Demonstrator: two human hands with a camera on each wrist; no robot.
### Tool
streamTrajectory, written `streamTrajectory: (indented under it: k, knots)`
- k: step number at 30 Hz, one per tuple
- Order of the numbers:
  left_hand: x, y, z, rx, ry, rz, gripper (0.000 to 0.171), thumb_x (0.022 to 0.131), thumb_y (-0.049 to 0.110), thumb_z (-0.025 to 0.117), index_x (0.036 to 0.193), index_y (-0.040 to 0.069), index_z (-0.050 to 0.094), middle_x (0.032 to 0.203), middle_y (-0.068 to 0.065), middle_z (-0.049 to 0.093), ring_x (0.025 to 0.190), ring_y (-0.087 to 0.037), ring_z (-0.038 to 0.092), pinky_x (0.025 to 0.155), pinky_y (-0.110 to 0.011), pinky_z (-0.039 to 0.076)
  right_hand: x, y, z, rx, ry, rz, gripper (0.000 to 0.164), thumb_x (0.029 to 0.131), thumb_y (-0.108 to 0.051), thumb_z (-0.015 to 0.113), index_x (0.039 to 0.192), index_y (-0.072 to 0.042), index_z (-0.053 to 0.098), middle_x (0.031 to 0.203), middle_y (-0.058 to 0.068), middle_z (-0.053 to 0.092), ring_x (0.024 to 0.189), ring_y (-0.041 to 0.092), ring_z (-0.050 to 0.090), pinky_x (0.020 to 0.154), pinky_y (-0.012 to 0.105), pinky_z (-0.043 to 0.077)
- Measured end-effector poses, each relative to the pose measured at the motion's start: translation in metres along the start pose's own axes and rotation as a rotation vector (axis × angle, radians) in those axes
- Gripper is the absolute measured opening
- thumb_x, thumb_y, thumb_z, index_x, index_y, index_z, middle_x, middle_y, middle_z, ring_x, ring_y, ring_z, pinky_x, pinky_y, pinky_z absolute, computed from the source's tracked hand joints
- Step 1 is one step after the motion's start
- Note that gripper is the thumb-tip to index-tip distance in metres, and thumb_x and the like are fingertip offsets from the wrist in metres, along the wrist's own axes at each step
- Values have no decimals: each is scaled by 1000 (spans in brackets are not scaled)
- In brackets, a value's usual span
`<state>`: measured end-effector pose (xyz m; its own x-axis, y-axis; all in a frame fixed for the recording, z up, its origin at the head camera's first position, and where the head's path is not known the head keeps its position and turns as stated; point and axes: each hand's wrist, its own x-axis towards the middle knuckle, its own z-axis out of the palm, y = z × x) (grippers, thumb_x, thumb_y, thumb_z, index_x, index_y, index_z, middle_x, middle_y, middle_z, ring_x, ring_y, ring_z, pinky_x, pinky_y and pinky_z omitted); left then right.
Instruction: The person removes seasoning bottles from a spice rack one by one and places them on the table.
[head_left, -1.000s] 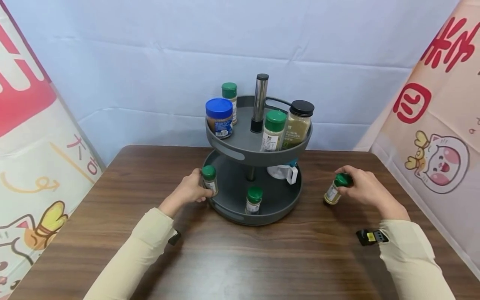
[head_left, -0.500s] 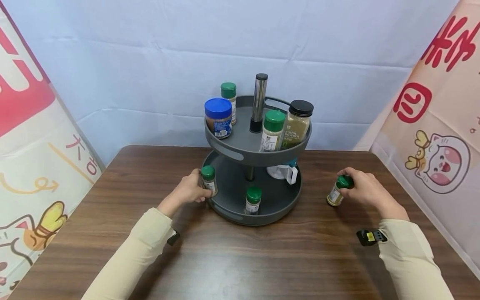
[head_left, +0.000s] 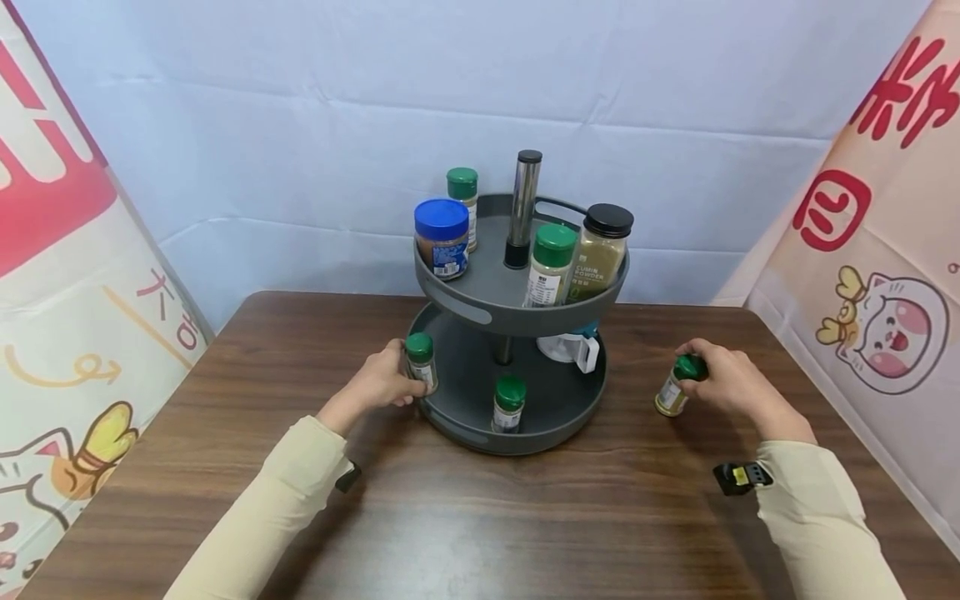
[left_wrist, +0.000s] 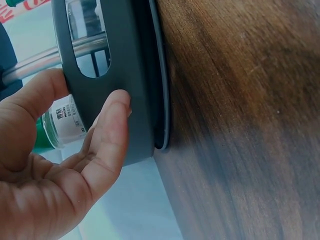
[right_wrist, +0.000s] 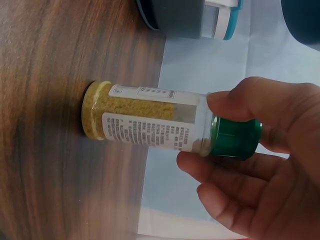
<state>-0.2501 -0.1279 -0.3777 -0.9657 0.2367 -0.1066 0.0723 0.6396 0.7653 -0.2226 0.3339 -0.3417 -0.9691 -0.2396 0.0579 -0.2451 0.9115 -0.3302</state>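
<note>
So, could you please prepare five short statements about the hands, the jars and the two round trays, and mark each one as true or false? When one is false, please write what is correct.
1. The right hand holds a spice bottle near its green cap. True.
2. The blue-lidded jar stands on the lower tray. False: it stands on the upper tray.
3. The cumin powder jar has a black lid. True.
4. The left hand holds the cumin powder jar. False: it is at the lower tray's rim.
5. The spice bottle's contents are dark brown. False: they are yellow.
</note>
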Motion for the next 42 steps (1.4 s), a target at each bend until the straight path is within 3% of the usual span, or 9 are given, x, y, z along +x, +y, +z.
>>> streamTrajectory:
  k: [16,23,30,42]
  knots:
    - [2,3,-2,21,-1,8,81,75,16,72,135,-6,24,93,-20,60,59,-17,61,55,-32,54,1,4,-2,2,-5,-12,41,79,-12,64,113,3,47,97,30,58,80,37,55,66,53,47]
    - [2,2,-2,21,-9,7,82,75,17,72,136,-6,22,97,-22,59,59,-18,61,55,-32,54,-3,-12,-12,-77,-50,25,57,80,-17,65,124,8,40,100,30,55,80,35,55,63,51,47]
    - [2,0,-1,17,-8,9,81,75,16,72,136,-7,22,94,-21,60,59,-18,61,55,-32,54,-3,-34,-22,-126,-74,48,60,80,-23,65,126,7,40,107,32,52,88,39,52,66,53,46]
    - [1,0,-1,7,-7,11,79,75,14,72,135,-6,24,94,-21,60,60,-18,61,55,-32,55,-3,-36,-20,-139,-63,67,58,81,-25,64,124,7,41,107,32,51,88,39,52,67,54,46]
